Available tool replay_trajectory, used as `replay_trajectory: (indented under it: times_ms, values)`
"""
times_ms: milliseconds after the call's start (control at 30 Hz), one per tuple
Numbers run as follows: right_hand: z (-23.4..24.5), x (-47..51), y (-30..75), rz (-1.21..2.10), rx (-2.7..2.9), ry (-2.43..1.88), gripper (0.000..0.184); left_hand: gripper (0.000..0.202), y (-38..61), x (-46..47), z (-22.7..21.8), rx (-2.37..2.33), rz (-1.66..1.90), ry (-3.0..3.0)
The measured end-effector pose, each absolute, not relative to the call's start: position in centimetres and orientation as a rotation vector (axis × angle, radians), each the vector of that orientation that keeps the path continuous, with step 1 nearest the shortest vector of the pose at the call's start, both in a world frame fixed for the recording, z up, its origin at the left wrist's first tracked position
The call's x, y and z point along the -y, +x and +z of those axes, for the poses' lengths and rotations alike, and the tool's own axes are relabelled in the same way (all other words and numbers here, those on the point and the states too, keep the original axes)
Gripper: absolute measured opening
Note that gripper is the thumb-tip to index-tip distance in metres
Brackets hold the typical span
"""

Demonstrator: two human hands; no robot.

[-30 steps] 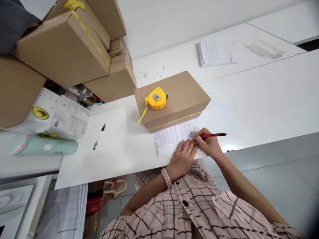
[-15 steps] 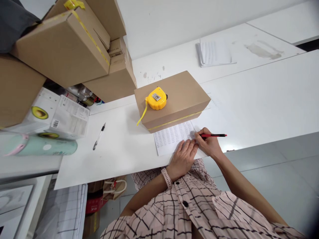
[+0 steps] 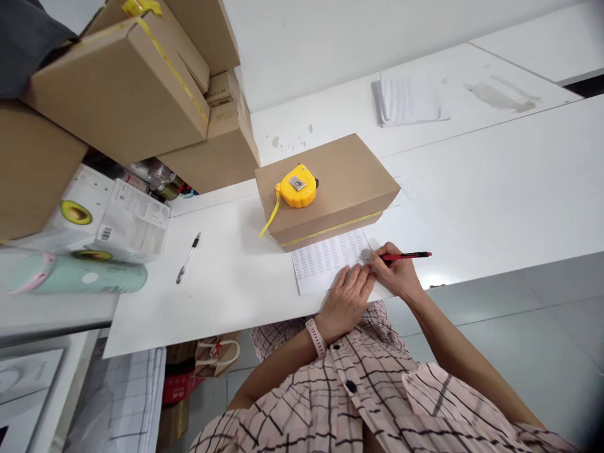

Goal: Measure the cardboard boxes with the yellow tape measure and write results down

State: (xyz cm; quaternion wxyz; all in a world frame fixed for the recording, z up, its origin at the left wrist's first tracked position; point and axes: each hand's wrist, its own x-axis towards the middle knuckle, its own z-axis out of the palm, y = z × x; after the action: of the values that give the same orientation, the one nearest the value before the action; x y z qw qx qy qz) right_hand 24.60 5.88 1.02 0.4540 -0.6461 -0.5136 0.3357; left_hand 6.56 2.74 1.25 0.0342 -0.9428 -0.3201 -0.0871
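if the paper (image 3: 323, 264) is nudged by the left hand (image 3: 346, 296) resting flat on it, fingers extended, the writing could be smudged or skewed. white with handwritten columns (too small to be read), it is laid on the table (image 3: 236, 270), partly hidden by the cardboard box (image 3: 346, 182). the red pen (image 3: 408, 255) is gripped between the fingers of the right hand (image 3: 396, 270).

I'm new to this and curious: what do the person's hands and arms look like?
The left hand and right hand are ungloved, forearms bare. A pale pink strap with holes circles the left wrist. The pink shirt has dark checks.
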Motion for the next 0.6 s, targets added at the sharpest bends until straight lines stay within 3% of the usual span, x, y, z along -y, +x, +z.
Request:
replay_trajectory:
  times_ms: [600]
  values:
    - [0.88,-5.9,24.66,0.799,1.275,-1.61,0.022,0.057,6.51,-2.75,1.06,0.973,-0.272,-2.895]
